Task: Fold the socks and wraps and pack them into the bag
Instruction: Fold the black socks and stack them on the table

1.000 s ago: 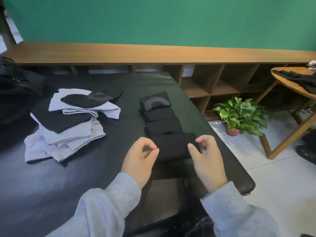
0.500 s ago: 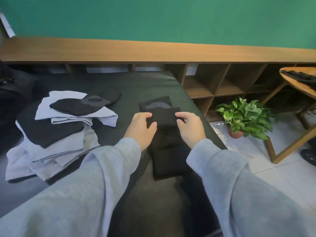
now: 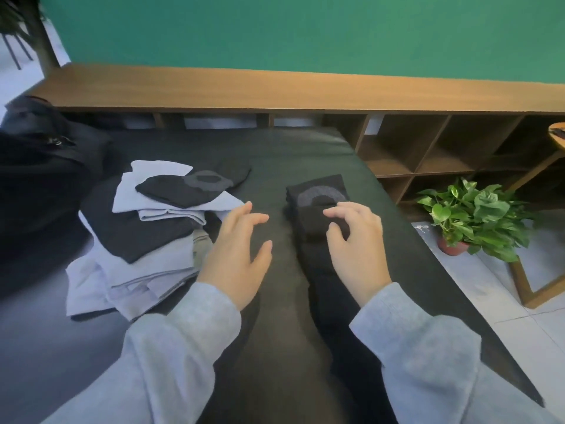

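my right hand (image 3: 356, 240) curls on folded black sock (image 3: 318, 223), row running near-far | my left hand (image 3: 237, 252) hovers loose, empty | unfolded grey-black fabric pile (image 3: 143, 240) lies left, nearer left hand

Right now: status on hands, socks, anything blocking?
Left hand open, hovering over table. Right hand gripping folded black sock in the row. Unfolded pile at left. Nothing blocking.

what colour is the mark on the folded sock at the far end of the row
Grey, a curved arch shape on the black folded sock, just beyond the right hand. Head view.
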{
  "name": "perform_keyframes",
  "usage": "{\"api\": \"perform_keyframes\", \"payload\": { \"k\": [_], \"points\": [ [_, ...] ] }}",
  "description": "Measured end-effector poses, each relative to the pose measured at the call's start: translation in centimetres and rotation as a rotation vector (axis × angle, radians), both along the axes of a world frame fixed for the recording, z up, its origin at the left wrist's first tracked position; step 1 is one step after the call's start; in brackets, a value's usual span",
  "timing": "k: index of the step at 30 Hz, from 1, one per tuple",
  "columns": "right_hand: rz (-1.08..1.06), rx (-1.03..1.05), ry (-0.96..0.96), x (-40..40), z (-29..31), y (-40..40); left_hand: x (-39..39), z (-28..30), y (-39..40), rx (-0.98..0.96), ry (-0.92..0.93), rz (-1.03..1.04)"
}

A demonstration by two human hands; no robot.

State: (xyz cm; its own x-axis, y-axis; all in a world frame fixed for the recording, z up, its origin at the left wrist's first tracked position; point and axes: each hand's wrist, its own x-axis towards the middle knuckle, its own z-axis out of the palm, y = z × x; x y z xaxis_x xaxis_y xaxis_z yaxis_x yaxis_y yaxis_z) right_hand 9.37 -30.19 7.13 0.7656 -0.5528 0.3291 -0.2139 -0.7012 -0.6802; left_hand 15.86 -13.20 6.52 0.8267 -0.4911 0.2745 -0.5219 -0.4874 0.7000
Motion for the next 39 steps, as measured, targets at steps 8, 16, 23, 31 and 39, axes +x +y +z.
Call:
{"api": "perform_keyframes", "payload": {
  "k": [8,16,23,31,39],
  "points": [
    [0.178,0.184,-0.085,0.1,-2.1,9.6,3.9,0.0,7.9,0.378,-0.303,0.219],
    [0.306,0.221,0.021,0.2,-1.6,13.5,6.1,-1.2,11.4,0.446,-0.075,0.295],
    [0.338,0.218,0.038,-0.3,-0.3,13.5,6.4,1.6,12.4,0.347,-0.085,0.346],
    [0.437,0.283,0.062,-1.0,0.8,15.5,-0.9,2.3,15.7,0.049,-0.185,0.184],
    [0.65,0.098,0.157,-3.1,-0.2,16.6,-6.1,-0.7,18.6,0.116,-0.139,-0.038]
  ]
}}
